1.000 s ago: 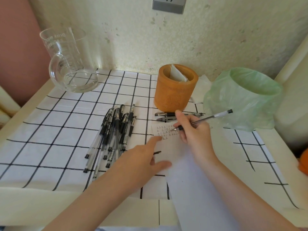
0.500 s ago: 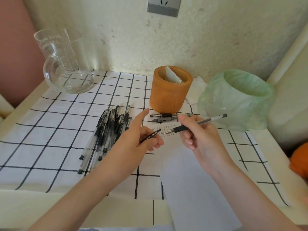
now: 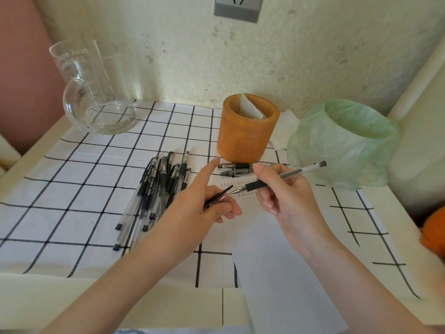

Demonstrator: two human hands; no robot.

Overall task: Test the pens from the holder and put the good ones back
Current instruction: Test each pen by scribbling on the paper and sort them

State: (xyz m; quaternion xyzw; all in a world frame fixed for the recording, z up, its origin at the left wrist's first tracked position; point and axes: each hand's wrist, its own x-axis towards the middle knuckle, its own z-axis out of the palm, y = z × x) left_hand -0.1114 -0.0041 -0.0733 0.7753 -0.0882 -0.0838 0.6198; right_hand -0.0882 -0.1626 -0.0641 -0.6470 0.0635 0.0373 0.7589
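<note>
My right hand [image 3: 286, 196] grips an uncapped clear pen [image 3: 286, 176] with a black grip, its tip pointing left. My left hand [image 3: 204, 201] pinches the black pen cap [image 3: 218, 196], whose open end sits just short of the pen tip, index finger stretched out. Both hover over a white paper sheet [image 3: 277, 256] with small test scribbles near its top. The orange round pen holder [image 3: 246, 131] stands behind, with a white paper slip inside. A pile of several capped black pens [image 3: 159, 189] lies to the left. Two more pens [image 3: 237, 168] lie in front of the holder.
A glass jug [image 3: 94, 92] stands at the back left of the checked cloth [image 3: 72, 177]. A bin lined with a green bag [image 3: 346, 143] stands at the right. An orange object [image 3: 434, 230] shows at the right edge. A wall with a socket is behind.
My right hand lifted the pen off the paper. My left hand left the sheet, picked up the black cap and brought it up to the pen tip.
</note>
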